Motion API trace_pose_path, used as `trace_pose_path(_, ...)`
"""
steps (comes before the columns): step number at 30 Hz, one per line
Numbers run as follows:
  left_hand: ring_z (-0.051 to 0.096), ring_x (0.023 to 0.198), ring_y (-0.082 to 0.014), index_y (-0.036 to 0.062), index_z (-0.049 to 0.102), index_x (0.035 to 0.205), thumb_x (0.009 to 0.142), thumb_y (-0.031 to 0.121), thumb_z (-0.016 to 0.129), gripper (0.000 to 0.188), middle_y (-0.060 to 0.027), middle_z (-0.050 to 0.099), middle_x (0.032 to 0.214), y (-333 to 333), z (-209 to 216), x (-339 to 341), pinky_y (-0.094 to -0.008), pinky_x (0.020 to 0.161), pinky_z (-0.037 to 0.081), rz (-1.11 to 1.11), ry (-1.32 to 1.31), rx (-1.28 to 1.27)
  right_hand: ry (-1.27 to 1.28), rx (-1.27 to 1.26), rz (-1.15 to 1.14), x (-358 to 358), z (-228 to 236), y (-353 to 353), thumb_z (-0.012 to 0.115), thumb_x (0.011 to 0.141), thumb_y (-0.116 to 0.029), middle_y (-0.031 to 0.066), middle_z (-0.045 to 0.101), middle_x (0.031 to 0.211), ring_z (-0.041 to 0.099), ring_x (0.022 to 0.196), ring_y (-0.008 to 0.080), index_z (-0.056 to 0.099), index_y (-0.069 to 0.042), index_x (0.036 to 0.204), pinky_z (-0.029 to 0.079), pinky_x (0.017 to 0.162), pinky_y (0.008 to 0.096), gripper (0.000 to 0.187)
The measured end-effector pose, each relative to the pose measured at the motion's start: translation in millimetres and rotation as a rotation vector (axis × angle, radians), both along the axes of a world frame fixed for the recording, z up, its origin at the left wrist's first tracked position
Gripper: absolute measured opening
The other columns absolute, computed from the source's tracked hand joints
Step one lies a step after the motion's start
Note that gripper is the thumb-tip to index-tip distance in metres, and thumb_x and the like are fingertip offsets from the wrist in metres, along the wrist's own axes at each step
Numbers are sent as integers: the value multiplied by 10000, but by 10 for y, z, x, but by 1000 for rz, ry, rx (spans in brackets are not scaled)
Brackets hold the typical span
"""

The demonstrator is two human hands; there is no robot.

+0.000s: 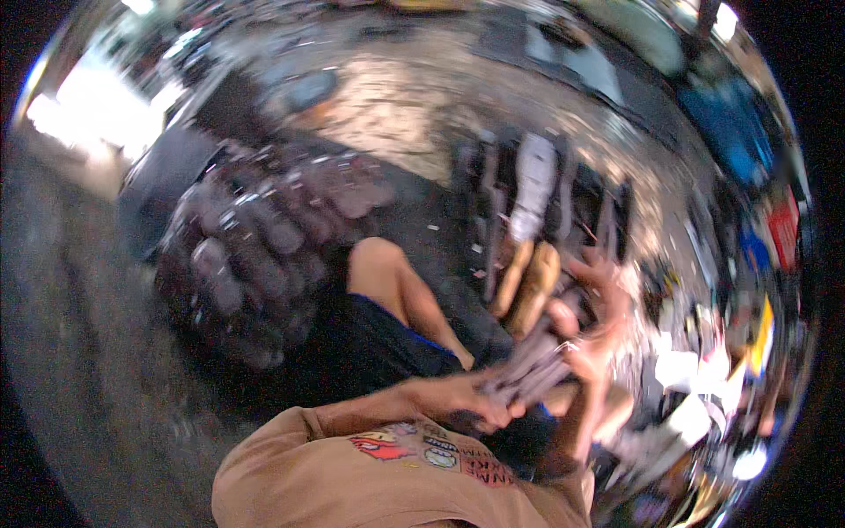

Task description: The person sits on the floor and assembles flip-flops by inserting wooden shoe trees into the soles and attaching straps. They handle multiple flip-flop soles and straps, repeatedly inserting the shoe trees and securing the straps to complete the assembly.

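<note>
My left hand (495,408) is closed around the lower end of a greyish, flat, ridged piece (533,368), perhaps a bundle of strips; blur hides its exact kind. My right hand (597,308) is at the piece's upper end, its fingers curved and smeared by motion, so its grip is unclear. Just beyond the hands lie two tan, elongated, shoe-shaped pieces (535,286). A white sole-shaped piece (536,176) lies past them, among dark upright strips (493,194).
A large heap of dark, rounded, shoe-like pieces (255,238) lies to the left of my bent knee (378,264). Blurred clutter with white pieces (682,431) spreads along the right. A blue object (726,128) stands at the far right, and a bright opening (101,114) shows at the far left.
</note>
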State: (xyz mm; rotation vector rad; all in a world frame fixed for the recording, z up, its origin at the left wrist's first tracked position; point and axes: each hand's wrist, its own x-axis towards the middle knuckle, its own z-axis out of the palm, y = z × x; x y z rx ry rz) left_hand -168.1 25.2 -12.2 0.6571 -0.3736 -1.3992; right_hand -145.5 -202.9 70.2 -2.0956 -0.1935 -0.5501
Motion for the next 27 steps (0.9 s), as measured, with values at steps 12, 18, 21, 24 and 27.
trace_pose_path(12, 704, 1052, -233, -24, 609, 1318, 1004, 57, 709, 339, -117, 710, 1208, 2393, 92, 605, -434, 953, 632, 1846, -404, 747, 847, -458, -759, -710, -2608, -783, 639, 967, -683, 401, 666, 1240, 669, 1107, 587, 165, -25, 1618, 556, 929, 629, 1040)
trace_pose_path(18, 696, 1126, -306, -14, 598, 1335, 1058, 183, 680, 349, -140, 691, 1235, 2922, -205, 657, -483, 1036, 603, 1889, -13, 464, 406, 121, -1049, -870, -2647, -927, 847, 937, -294, 285, 592, 1445, 639, 1228, 363, 382, 22, 1568, 493, 1109, 507, 845)
trace_pose_path(21, 689, 1176, -301, -17, 584, 1383, 1067, 172, 651, 374, -150, 696, 1293, 2112, -154, 380, -456, 1049, 585, 1565, 321, 553, 278, 275, -936, -1500, -2126, -884, 833, 932, -227, 233, 690, 1345, 648, 1225, 341, 549, 22, 1466, 496, 1104, 487, 653)
trace_pose_path(24, 661, 1240, -277, -26, 529, 1459, 1040, 146, 681, 478, -169, 679, 1339, 1380, 74, 606, -435, 1093, 543, 1151, -316, 630, 127, 763, -477, -994, -1121, 107, 794, 931, -97, 133, 752, 1241, 711, 1115, 233, 741, -15, 1235, 557, 1018, 402, 319)
trace_pose_path(27, 636, 1285, -248, -24, 408, 1541, 976, 26, 736, 656, -132, 659, 1331, 427, 559, 758, -409, 1160, 471, 1022, -651, 180, 396, 659, -235, -794, -821, 410, 815, 912, -14, 81, 766, 1154, 707, 1069, 172, 724, 2, 1216, 549, 1010, 336, 318)
